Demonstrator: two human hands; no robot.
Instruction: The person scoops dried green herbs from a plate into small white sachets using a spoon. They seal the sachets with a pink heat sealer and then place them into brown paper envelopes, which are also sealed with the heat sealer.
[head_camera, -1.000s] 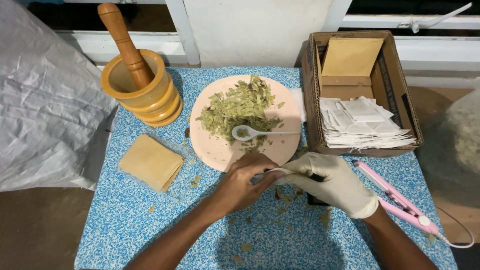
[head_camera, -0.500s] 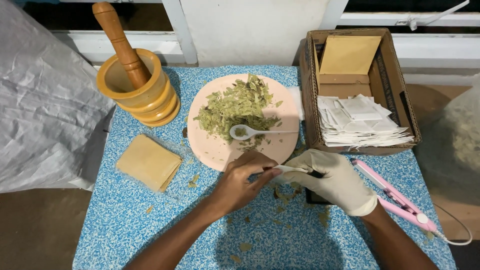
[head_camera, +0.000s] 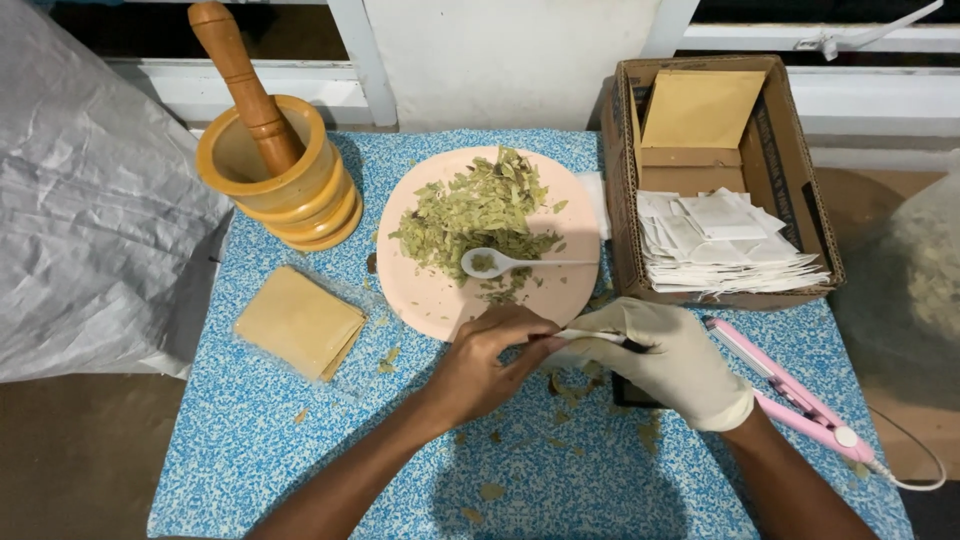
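Left hand (head_camera: 490, 365): bare, fingers bent and pressed together, pinching one end of a small white sachet (head_camera: 585, 338) just in front of the plate's near rim.
Right hand (head_camera: 660, 360): in a white glove, fingers curled and closed on the other end of the same sachet, touching the left fingertips.
Sachet: thin and flat, held between the 2 hands just above the cloth; whether it is sealed cannot be told.
Under the right hand: a small dark flat object (head_camera: 632, 392), mostly hidden.
Table: covered by a blue speckled cloth (head_camera: 300, 430) with loose leaf crumbs scattered near the hands.
Right of the hands: a pink clamp-shaped sealer (head_camera: 790, 400) with a white cord, lying on the cloth.
Left of the hands: a stack of tan square sheets (head_camera: 298, 322) in clear wrap.
Beyond the hands: a pink plate (head_camera: 440, 305) bearing a heap of dried green leaves (head_camera: 480, 210) and a white plastic spoon (head_camera: 505, 263).
Far left: a yellow wooden mortar (head_camera: 285, 195) with a wooden pestle (head_camera: 240, 80) leaning inside.
Far right: a cardboard box (head_camera: 625, 200) holding a pile of white sachets (head_camera: 720, 245) and tan envelopes (head_camera: 700, 110).
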